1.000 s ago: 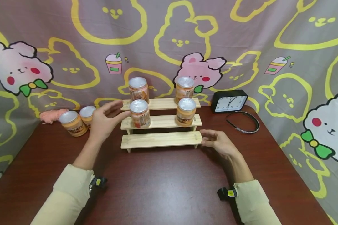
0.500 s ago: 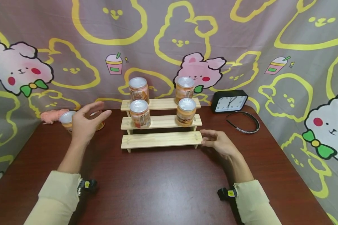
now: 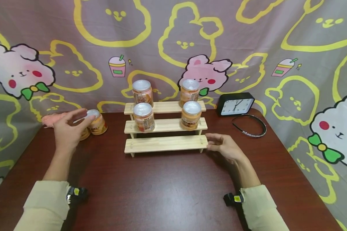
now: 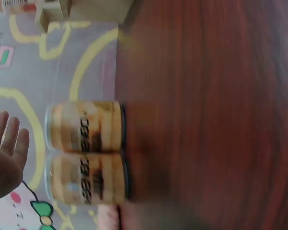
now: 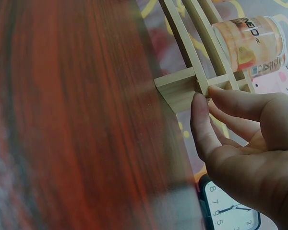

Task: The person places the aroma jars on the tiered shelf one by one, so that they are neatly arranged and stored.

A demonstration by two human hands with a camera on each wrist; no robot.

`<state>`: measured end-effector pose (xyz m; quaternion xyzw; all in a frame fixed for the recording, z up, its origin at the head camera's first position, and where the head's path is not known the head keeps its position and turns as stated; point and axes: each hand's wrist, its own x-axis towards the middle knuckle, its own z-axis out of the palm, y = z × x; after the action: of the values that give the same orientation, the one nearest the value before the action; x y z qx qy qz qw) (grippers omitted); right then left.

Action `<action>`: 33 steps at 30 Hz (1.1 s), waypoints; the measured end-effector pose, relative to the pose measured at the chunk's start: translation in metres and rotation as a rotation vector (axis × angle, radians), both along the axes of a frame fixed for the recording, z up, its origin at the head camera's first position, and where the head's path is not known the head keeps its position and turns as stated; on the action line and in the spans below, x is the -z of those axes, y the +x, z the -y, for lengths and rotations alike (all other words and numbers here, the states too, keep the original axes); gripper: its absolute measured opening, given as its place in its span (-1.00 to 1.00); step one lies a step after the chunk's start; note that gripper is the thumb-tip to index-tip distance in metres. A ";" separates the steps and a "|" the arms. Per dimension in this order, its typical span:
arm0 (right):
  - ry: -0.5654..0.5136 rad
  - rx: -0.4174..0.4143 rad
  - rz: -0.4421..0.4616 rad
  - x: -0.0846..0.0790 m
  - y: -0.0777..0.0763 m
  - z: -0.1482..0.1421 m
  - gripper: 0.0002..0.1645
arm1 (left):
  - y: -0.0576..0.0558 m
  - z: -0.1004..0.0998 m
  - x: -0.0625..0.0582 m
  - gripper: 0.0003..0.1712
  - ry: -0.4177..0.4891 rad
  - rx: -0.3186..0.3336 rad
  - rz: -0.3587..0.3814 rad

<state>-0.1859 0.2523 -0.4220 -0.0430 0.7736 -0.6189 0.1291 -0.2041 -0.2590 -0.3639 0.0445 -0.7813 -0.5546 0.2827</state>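
My left hand (image 3: pixel 67 131) hovers with spread fingers over the left of the table, in front of two orange cans with silver lids. One can (image 3: pixel 98 123) shows beside the fingertips; the other can (image 3: pixel 84 134) is mostly hidden behind the hand. In the left wrist view, the near can (image 4: pixel 86 125) and its neighbour (image 4: pixel 89 179) stand side by side, apart from the hand. My right hand (image 3: pixel 226 147) pinches the right end of the lowest step of a three-step wooden stand (image 3: pixel 166 144). Similar cans stand on its middle step (image 3: pixel 167 125) and top step (image 3: pixel 166 106), two on each.
A black-framed clock (image 3: pixel 235 104) stands at the back right, with a headband (image 3: pixel 254 125) lying in front of it. Pink yarn (image 3: pixel 50 120) lies behind the left cans. A patterned curtain (image 3: pixel 162 38) hangs behind the brown table (image 3: pixel 162 189).
My left hand has moved left, away from the stand, towards the two cans at the left. The right hand and the stand have stayed still.
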 end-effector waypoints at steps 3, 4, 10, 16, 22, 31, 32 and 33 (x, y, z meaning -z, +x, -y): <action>-0.001 0.006 0.000 -0.001 0.001 0.000 -0.34 | 0.000 0.010 0.002 -0.53 -0.005 -0.051 0.007; -0.002 0.005 0.000 -0.001 0.001 -0.001 -0.34 | 0.000 0.013 0.002 -0.53 -0.001 -0.067 0.003; -0.003 0.011 0.011 -0.002 0.001 -0.001 -0.34 | 0.001 0.029 0.006 -0.52 -0.023 -0.162 -0.002; 0.001 0.015 0.017 0.000 0.000 0.000 -0.34 | 0.000 0.043 0.010 -0.48 0.015 -0.198 0.029; 0.003 0.017 0.022 -0.001 0.000 0.000 -0.34 | -0.003 0.052 0.013 -0.48 0.054 -0.206 0.080; -0.022 0.016 0.024 0.001 0.000 0.000 -0.33 | -0.012 0.058 0.019 -0.55 0.084 -0.131 0.172; -0.025 0.012 0.021 0.001 0.000 0.000 -0.33 | -0.013 0.058 0.020 -0.55 0.086 -0.123 0.180; -0.028 0.013 0.020 0.001 0.000 -0.001 -0.33 | -0.013 0.059 0.020 -0.54 0.092 -0.115 0.187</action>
<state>-0.1858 0.2530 -0.4232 -0.0336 0.7636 -0.6311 0.1325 -0.2174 -0.3179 -0.3844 0.1536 -0.7743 -0.5660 0.2378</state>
